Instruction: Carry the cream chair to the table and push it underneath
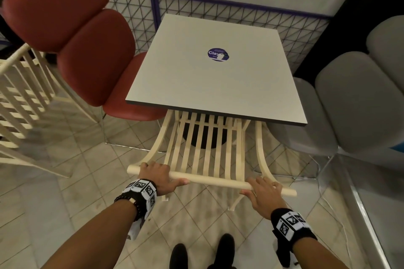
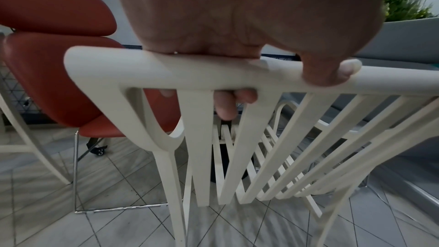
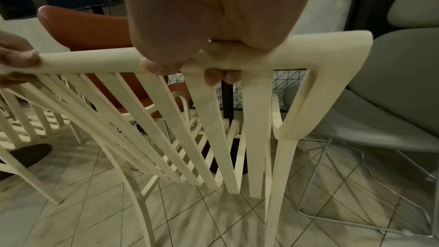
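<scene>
The cream slatted chair (image 1: 203, 150) stands at the near edge of the square grey table (image 1: 175, 72), its seat partly hidden under the tabletop. My left hand (image 1: 158, 178) grips the left part of the chair's top rail, fingers curled over it and thumb along the near side. My right hand (image 1: 262, 191) grips the right part of the same rail. In the left wrist view the chair (image 2: 197, 138) fills the frame, fingertips (image 2: 225, 104) showing under the rail. In the right wrist view the chair rail (image 3: 308, 53) is wrapped by the fingertips (image 3: 213, 77).
A red padded chair (image 1: 72, 35) stands left of the table, a grey padded chair (image 1: 354, 98) right of it. Another cream slatted chair (image 1: 19, 98) is at far left. A wire-mesh fence (image 1: 218, 11) runs behind. The table's black round base (image 1: 203, 137) sits on tiled floor.
</scene>
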